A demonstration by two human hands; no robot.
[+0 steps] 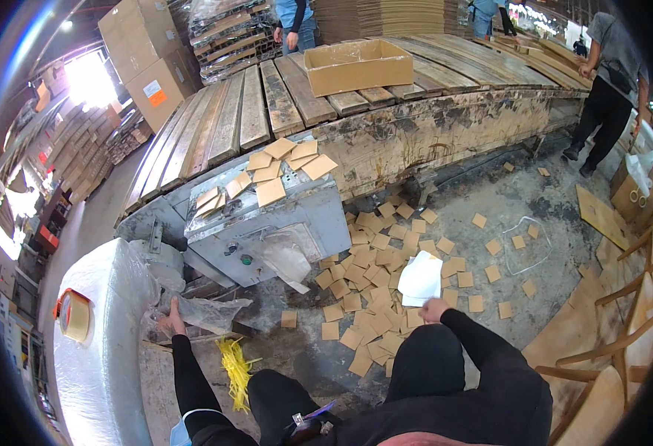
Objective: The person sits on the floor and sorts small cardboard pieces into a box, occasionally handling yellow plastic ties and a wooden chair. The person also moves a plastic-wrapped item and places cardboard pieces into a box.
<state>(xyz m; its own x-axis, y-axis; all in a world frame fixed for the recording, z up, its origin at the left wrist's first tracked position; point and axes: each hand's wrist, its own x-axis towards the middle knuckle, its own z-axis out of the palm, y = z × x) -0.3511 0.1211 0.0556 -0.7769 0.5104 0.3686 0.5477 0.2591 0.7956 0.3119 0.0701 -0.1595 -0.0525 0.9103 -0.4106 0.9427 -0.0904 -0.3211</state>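
Observation:
White sheets of paper (420, 279) are pinched in my right hand (435, 310), above a loose heap of small square cardboard pieces (375, 275) on the floor. Over on the left, my left hand (170, 320) reaches into crumpled clear plastic film (211, 314) beside a tall film-wrapped bundle (96, 372). Its fingers are partly lost in the film but look closed on it. A tape dispenser with a roll of tan tape (74, 315) rests on the bundle. Yellow strapping strips (235, 368) lie between my left arm and knee.
A grey metal control box (267, 230) ahead carries more cardboard squares (271, 192). Behind it runs a slatted wooden platform (241, 123) with an open cardboard box (360, 74). Wooden chair parts (624, 349) crowd the right. A person in grey (612, 82) stands at far right.

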